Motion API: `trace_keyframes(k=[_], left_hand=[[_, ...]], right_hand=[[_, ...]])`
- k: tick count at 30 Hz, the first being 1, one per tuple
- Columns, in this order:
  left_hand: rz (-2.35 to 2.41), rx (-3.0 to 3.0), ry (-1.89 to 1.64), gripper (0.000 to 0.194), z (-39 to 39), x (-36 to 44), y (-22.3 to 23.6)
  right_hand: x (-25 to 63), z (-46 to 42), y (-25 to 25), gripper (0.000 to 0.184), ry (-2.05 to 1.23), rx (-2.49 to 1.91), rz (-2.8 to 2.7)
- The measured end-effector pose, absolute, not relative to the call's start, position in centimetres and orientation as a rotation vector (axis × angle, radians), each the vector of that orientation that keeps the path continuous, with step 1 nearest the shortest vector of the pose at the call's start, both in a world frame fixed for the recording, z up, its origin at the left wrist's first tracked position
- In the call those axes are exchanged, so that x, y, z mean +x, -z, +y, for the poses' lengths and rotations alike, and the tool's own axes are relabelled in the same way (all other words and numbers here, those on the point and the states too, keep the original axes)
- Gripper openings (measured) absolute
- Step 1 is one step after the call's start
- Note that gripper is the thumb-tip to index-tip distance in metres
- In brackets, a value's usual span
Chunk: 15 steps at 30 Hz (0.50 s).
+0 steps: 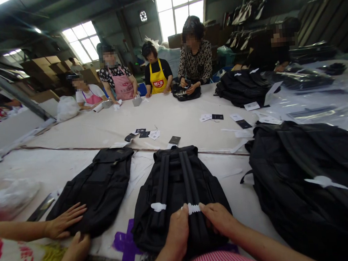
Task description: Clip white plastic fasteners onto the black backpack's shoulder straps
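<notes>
A black backpack [177, 174] lies in front of me with its two shoulder straps facing up. Around its right strap sits a white wavy-edged strip [194, 208]. My left hand [178, 228] pinches the left end of this strip between thumb and fingers. At the strip's right end, my right hand [218, 218] pinches it the same way, its other fingers partly hidden under the strap. A similar white strip [158, 207] is fastened round the backpack's left strap.
To my left, a co-worker's hands [67, 221] rest on another black backpack [96, 189]. A large black backpack [310, 176] with a white strip lies at right. Black and white tags [144, 134] are scattered across the table [172, 110]. Several people work along the far side.
</notes>
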<state>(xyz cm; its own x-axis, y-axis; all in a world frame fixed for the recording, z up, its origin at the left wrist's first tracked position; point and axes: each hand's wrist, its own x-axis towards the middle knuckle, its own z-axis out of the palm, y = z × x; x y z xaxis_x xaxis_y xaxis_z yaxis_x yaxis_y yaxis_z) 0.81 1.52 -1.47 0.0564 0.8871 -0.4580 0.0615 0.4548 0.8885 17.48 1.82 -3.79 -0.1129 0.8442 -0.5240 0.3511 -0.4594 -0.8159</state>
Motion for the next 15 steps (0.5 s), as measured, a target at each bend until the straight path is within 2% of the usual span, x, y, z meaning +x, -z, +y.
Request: trace_keyframes(k=[3, 8, 15], left_hand=[[1.491, 1.098, -0.736, 0.056, 1.7, 0.9, 1.6], [1.675, 1.435, -0.683, 0.048, 1.9, 0.9, 2.1], [1.356, 0.694, -0.828, 0.047, 1.6, 1.3, 3.9]], right_hand=[[16.6, 1.7, 3.7, 0.053, -1.752, -1.757, -1.116], [15.4, 1.9, 5.2, 0.05, -1.723, -1.644, -0.847], [14.7, 1.3, 5.2, 0.047, -1.901, -1.135, -0.386]])
